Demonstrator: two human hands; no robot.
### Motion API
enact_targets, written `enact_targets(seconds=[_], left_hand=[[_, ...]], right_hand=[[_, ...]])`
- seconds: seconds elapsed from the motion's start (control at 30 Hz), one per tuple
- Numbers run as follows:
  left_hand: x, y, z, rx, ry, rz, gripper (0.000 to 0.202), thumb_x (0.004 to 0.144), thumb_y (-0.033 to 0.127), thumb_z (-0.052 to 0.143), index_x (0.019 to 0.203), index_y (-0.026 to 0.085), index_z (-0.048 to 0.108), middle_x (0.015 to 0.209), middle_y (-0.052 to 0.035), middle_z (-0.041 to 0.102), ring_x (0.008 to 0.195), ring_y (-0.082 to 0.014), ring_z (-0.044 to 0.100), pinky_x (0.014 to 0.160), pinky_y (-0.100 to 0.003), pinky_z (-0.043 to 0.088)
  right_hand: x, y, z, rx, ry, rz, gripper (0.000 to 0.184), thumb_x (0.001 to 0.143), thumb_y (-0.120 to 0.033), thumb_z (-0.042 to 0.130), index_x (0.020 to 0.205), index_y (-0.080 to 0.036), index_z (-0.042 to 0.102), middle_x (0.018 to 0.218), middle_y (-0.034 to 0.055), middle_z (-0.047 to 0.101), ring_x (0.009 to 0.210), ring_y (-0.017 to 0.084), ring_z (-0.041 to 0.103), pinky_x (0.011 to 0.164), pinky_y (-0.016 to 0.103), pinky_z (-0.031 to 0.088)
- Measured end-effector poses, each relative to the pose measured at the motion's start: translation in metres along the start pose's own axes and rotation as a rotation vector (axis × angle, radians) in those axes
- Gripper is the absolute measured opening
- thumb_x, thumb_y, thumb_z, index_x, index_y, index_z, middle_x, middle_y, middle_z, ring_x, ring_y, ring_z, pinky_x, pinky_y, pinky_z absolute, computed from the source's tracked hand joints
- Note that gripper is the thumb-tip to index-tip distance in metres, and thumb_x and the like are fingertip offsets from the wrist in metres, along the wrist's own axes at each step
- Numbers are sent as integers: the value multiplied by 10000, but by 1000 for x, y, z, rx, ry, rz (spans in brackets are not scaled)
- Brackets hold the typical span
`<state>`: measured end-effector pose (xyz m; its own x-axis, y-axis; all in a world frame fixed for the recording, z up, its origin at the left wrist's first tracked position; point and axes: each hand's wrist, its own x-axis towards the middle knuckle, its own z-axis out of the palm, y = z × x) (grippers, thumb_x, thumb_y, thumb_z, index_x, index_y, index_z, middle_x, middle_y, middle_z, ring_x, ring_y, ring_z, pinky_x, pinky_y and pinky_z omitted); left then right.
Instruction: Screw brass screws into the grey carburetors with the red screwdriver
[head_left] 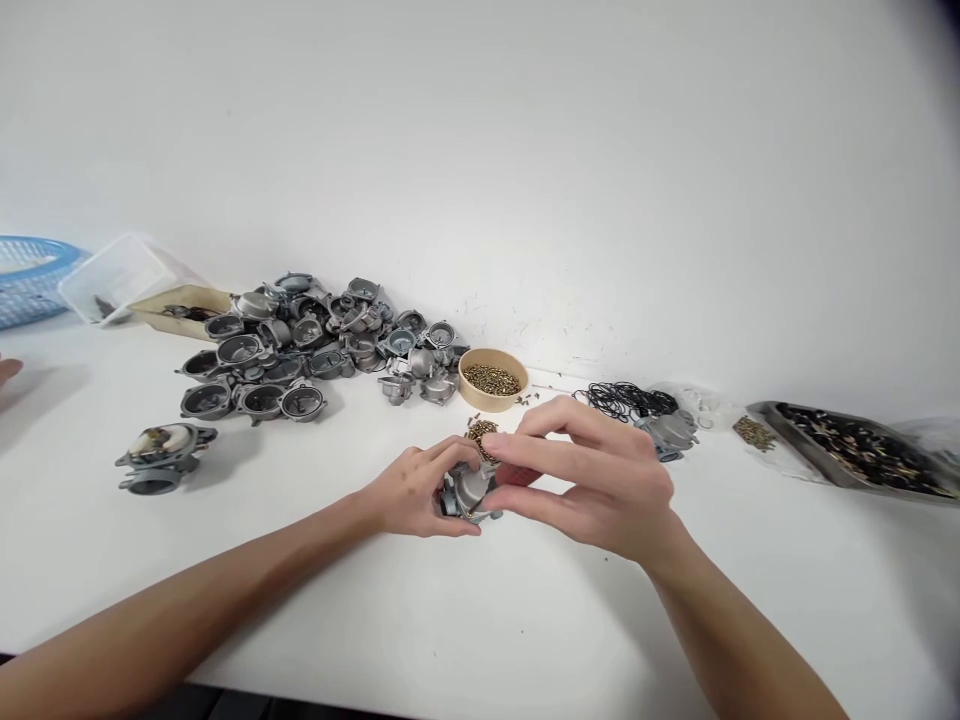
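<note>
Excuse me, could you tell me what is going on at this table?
A person's left hand holds a grey metal part, with the right hand close against it; whether its fingertips pinch anything is unclear. Just beyond stands a tub of small brass-coloured pieces. A pile of metal housings lies further left.

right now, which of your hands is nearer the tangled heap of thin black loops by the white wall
Right: the right hand is on the near side of the black heap, slightly left; the left hand is farther left, around a rounded grey metal part.
</note>
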<state>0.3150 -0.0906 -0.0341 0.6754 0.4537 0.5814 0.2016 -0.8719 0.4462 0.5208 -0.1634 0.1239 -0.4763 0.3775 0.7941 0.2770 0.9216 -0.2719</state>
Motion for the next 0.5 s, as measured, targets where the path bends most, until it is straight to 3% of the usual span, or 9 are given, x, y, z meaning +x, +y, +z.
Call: enact_targets(seconds=[0.17,0.3,0.37,0.5], left_hand=[[2,2,-3,26,-10,14,630,832,680,693,1211,228,469,1032,-39,658,729,-167,675,597,-263,505],[4,5,-6,11,-17,23,619,835,670,701,1199,231,461,1065,-44,657,742,-167,691,560,-246,490],[4,5,-5,14,-22,11,617,832,666,707,1188,227,460,1083,-45,656,708,-154,687,534,-243,478],[2,3,-5,38,-13,36,628,836,662,705,1208,220,457,1089,-56,654,753,-174,705,565,-259,506]], right_hand=[[-1,-3,-2,82,-169,59,595,919,2,603,1469,-219,547,1125,79,707,905,153,695,743,297,627],[-1,0,-1,-12,-60,21,540,863,-77,755,1362,-254,644,956,31,703,774,132,676,655,264,607],[-1,2,-1,-81,-41,9,538,843,-114,791,1343,-258,657,972,35,691,760,131,671,647,266,604],[0,5,-4,52,-184,53,555,944,-60,606,1463,-246,544,1130,70,701,847,144,690,764,317,622]])
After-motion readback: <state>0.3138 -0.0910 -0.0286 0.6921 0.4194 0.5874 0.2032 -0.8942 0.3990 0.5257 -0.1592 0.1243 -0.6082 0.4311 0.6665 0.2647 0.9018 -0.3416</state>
